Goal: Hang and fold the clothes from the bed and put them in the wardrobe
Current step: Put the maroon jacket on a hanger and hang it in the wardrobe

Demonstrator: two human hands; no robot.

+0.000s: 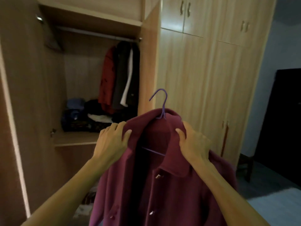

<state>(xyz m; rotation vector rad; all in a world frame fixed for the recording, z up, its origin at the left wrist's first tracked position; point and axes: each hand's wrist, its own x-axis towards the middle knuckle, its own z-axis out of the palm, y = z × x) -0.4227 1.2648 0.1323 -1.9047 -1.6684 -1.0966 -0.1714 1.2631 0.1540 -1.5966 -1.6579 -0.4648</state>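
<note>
A maroon buttoned shirt (164,185) hangs on a purple hanger (161,103), whose hook sticks up above the collar. My left hand (112,141) grips the shirt's left shoulder and my right hand (192,142) grips its right shoulder, holding it up in front of the open wardrobe (78,141). Inside, a metal rail (97,34) runs across the top, with a red garment (107,79) and dark ones (125,74) hanging at its right end. Folded clothes (88,116) lie piled on the shelf below.
The wardrobe's open doors stand at the far left (19,111) and just behind the hanger (149,62). Closed light wooden wardrobe doors (203,79) fill the right. A dark panel (281,119) stands at the far right, and pale bedding (276,207) shows at the lower right.
</note>
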